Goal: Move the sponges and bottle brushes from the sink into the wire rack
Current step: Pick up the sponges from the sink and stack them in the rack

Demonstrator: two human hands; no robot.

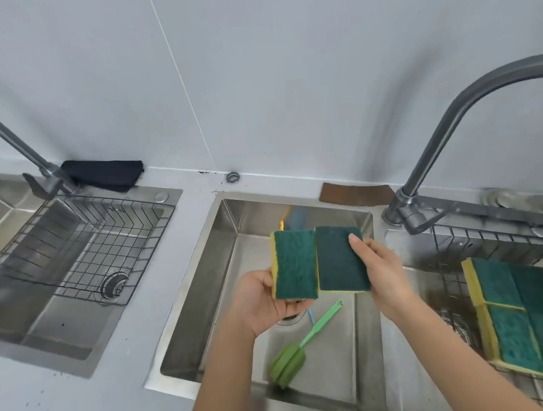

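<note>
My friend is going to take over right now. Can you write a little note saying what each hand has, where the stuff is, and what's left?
Left hand: grip shut on one green-and-yellow sponge.
Right hand: grip shut on a second sponge. Both are held above the middle sink.
Done: several sponges already lie in the right wire rack.
Left: rack the two held sponges, then the green bottle brush on the sink floor and what looks like a blurry blue brush against the back wall.
</note>
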